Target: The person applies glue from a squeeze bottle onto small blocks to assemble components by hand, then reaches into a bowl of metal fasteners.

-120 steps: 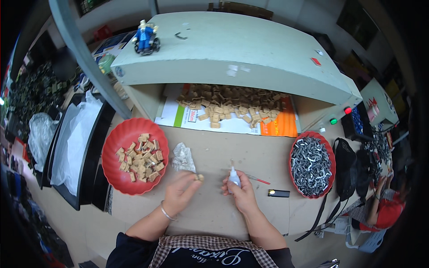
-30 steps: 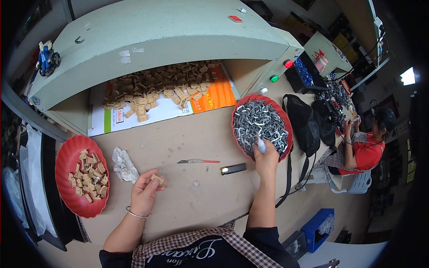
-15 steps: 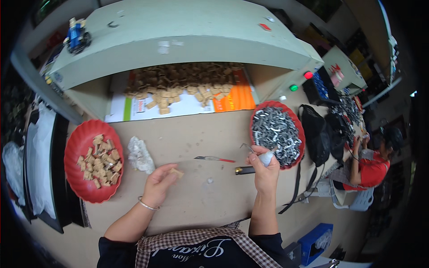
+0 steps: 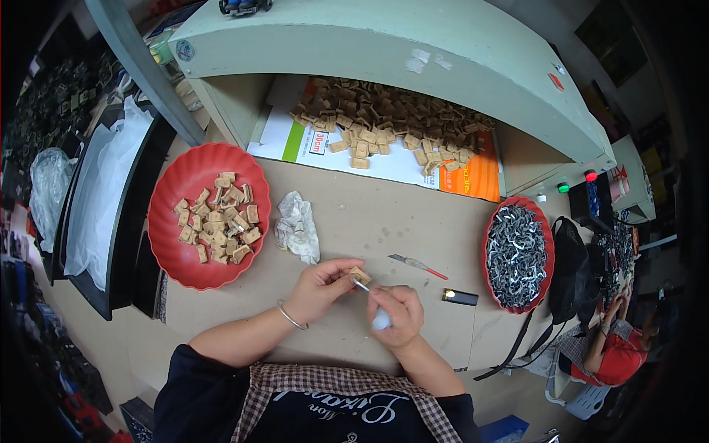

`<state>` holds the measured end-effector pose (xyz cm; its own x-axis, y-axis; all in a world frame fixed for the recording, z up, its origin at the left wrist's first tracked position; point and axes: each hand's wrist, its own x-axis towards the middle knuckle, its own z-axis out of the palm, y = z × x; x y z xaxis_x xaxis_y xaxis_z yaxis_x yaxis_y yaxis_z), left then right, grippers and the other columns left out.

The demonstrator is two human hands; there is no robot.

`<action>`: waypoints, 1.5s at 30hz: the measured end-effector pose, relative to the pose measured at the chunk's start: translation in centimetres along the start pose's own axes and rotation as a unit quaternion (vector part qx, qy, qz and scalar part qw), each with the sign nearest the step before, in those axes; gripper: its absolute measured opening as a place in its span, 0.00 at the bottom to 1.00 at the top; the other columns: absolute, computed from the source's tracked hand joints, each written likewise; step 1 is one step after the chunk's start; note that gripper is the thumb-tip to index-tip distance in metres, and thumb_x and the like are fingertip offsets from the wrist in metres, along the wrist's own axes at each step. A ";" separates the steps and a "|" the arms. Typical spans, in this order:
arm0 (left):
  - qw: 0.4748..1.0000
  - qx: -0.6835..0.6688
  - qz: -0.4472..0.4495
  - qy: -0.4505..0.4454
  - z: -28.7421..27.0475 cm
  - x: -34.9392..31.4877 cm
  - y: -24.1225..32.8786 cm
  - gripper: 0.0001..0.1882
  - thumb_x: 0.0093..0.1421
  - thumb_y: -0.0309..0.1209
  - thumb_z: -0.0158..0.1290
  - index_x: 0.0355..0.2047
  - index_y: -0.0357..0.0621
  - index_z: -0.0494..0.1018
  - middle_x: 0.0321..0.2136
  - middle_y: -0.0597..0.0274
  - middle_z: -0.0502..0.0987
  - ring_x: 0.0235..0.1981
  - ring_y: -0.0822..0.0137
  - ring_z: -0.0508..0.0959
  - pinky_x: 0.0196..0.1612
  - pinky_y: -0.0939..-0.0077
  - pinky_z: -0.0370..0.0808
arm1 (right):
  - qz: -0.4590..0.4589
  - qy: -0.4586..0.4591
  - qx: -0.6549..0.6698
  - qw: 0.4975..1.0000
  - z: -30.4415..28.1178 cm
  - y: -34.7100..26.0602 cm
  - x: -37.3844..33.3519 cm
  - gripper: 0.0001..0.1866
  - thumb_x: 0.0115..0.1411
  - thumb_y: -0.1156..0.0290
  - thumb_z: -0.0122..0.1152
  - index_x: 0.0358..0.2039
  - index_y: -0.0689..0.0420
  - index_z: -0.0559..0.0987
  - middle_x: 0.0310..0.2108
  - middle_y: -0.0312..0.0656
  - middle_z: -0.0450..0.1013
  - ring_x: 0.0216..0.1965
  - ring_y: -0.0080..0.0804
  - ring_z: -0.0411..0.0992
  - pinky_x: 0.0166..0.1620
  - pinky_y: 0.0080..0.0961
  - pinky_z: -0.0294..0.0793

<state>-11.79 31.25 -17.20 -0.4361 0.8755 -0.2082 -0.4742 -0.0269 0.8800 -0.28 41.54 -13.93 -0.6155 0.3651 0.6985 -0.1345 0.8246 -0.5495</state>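
Observation:
A small tan block-like piece point(image 4: 359, 276) is pinched in the fingertips of my left hand point(image 4: 325, 284), which wears a bangle. My right hand point(image 4: 399, 314) grips a small white bottle point(image 4: 382, 320) whose thin metal tip meets the piece. Most of the bottle is hidden by my fingers. To the left, a red scalloped bowl point(image 4: 166, 255) holds several similar tan pieces point(image 4: 218, 229). A crumpled white cloth or tissue point(image 4: 298, 229) lies between that bowl and my left hand. Past my right hand lie a slim knife with a red handle point(image 4: 419, 266) and a black lighter-like cylinder point(image 4: 459, 297).
A second red bowl point(image 4: 546, 277) at the right is full of small metal clips point(image 4: 515, 255). Under the pale green hood point(image 4: 384, 55) a heap of tan pieces point(image 4: 391, 118) lies on printed cardboard. A black bag point(image 4: 572, 269) and a seated co-worker in red point(image 4: 611, 354) are farther right.
My right hand has come left and down from beside the clip bowl, bringing the bottle's tip to the tan piece. The view has turned, shifting the scene rightward.

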 end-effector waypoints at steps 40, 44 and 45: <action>0.999 -0.046 -0.009 -0.004 0.6 -1.2 1.6 0.13 0.54 0.24 0.48 0.41 0.35 0.67 0.31 0.64 0.73 0.32 0.79 0.72 0.37 0.86 0.70 | -0.051 -0.050 -0.123 0.990 0.4 0.4 -0.7 0.15 0.36 0.84 0.60 0.29 0.63 0.74 0.27 0.45 0.68 0.21 0.30 0.69 0.21 0.19 0.69; 0.995 -0.092 -0.006 -0.035 0.2 -1.0 1.4 0.12 0.54 0.25 0.48 0.40 0.36 0.68 0.33 0.65 0.73 0.34 0.78 0.72 0.40 0.84 0.69 | 0.091 -0.029 0.011 0.995 0.4 0.3 -0.1 0.14 0.41 0.83 0.59 0.32 0.62 0.73 0.29 0.45 0.68 0.25 0.29 0.69 0.26 0.19 0.69; 0.993 -0.101 0.002 -0.053 0.3 -0.9 1.4 0.12 0.54 0.25 0.47 0.40 0.37 0.68 0.34 0.65 0.72 0.35 0.78 0.71 0.41 0.84 0.69 | 0.154 -0.054 0.070 0.984 0.2 0.6 -0.1 0.13 0.42 0.80 0.60 0.32 0.61 0.73 0.30 0.44 0.68 0.26 0.29 0.69 0.27 0.19 0.69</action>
<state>-11.82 30.58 -15.65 -0.3604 0.9209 -0.1484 -0.6209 -0.1181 0.7750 -0.45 41.88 -14.45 -0.7217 0.5344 0.4400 -0.0299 0.6110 -0.7911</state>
